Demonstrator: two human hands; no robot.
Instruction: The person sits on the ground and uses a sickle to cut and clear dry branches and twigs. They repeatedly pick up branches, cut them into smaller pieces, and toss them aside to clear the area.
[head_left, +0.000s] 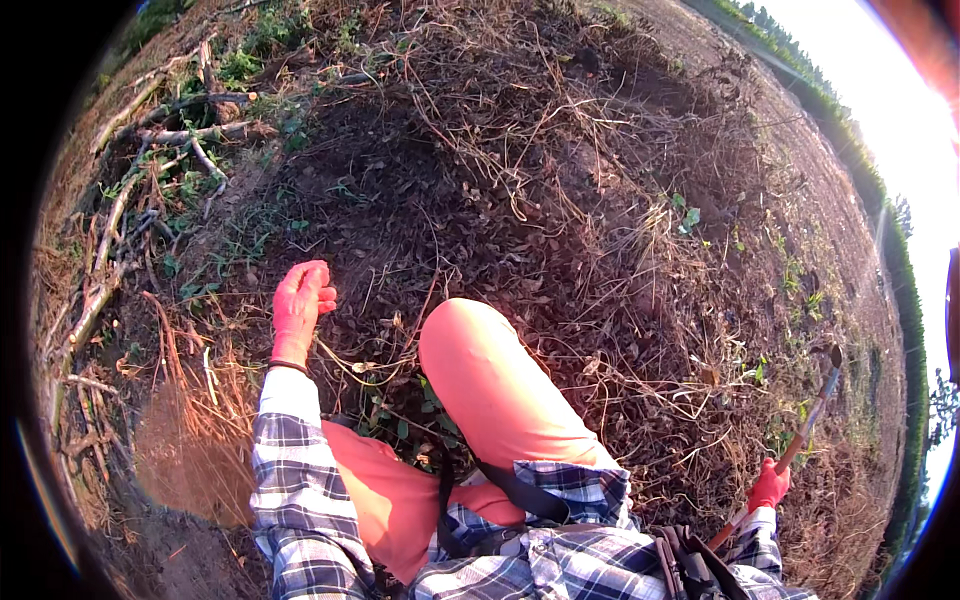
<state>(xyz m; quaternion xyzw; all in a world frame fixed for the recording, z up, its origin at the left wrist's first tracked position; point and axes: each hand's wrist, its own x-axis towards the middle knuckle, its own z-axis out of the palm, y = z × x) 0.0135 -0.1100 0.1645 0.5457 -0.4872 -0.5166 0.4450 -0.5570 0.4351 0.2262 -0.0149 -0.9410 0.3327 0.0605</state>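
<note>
My left hand (301, 301), in a red glove, hangs above the dark leaf litter to the left of my raised knee (469, 337). Its fingers are curled in, and I see nothing between them. Far out on the right, my right hand (769, 486), also red-gloved, grips the wooden handle (798, 447) of a long tool. The handle slants up and away to a greyish shaft and a small dark head (835, 355), whose exact kind is too small to tell. Dry vines and withered stems (600, 367) cover the ground around my legs.
Cut branches (199, 133) lie piled at the upper left, with green weeds among them. Reddish dry stalks (206, 397) stand beside my left forearm. A tangled heap of dead vines (525, 150) lies ahead. Black straps (517, 491) cross my lap, and a dark bag (686, 562) sits at my right hip.
</note>
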